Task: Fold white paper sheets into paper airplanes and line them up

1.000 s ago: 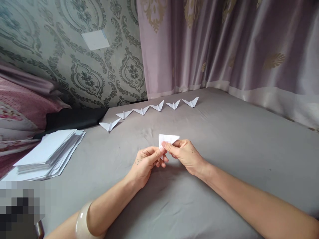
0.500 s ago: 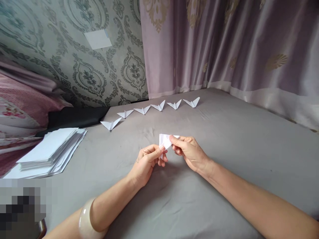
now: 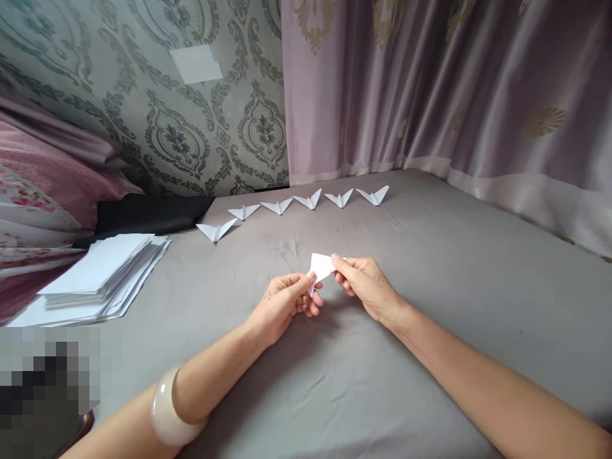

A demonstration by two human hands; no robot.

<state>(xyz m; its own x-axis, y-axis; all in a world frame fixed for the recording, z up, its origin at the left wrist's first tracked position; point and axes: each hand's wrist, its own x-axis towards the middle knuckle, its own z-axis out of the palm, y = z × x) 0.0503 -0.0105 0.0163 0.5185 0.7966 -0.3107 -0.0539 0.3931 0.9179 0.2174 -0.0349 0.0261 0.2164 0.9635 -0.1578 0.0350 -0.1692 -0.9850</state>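
Observation:
A small folded piece of white paper (image 3: 322, 267) is held up between my two hands, above the grey cloth surface. My left hand (image 3: 291, 299) pinches its lower left corner between thumb and fingers. At the paper's right side, the thumb and fingers of my right hand (image 3: 361, 280) grip the edge and cover part of it. Beyond my hands, several folded white paper planes (image 3: 308, 200) with raised wings stand in a row; the leftmost paper plane (image 3: 217, 231) sits nearer to me than the others.
On the left lies a stack of white paper sheets (image 3: 95, 268), beside a dark folded cloth (image 3: 153, 220). A patterned wall and a purple curtain (image 3: 354, 95) bound the grey surface (image 3: 478, 287) at the back and right. A blurred patch covers the lower left corner.
The folded paper has turned slightly and shows a broader, more pointed shape. My right hand has shifted a little to the right. The whole view has moved slightly.

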